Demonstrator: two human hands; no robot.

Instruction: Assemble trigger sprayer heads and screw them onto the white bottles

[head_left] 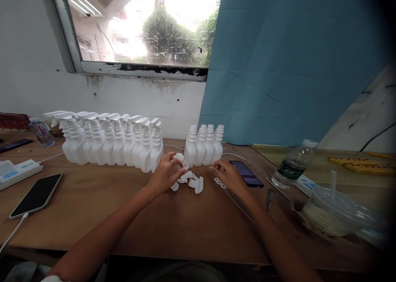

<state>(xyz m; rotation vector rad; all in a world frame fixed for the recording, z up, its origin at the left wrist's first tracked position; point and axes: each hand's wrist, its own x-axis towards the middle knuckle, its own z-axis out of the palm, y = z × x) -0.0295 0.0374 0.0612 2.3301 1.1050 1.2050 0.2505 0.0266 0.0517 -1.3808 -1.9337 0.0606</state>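
Note:
My left hand point(167, 174) is closed, fingers curled round a white plastic spray-head part point(179, 156) with a round end facing up. Below it, several loose white spray-head pieces point(196, 184) lie on the brown table. My right hand point(229, 176) is at the right of these pieces, its thumb and fingertips pinched together; a thin pale sliver shows at the tips, too small to name. Small white rings point(220, 183) lie beneath the right fingers. Behind the hands stand several white bottles without heads point(209, 145). To their left is a row of white spray bottles with trigger heads point(108, 143).
A dark phone point(246, 174), a water bottle point(292, 164), a screwdriver-like tool point(270, 198) and a lidded plastic container point(337, 209) are on the right. Leftward lie a charging phone point(36, 195) and a power strip point(20, 173). Cables cross the table point(173, 232).

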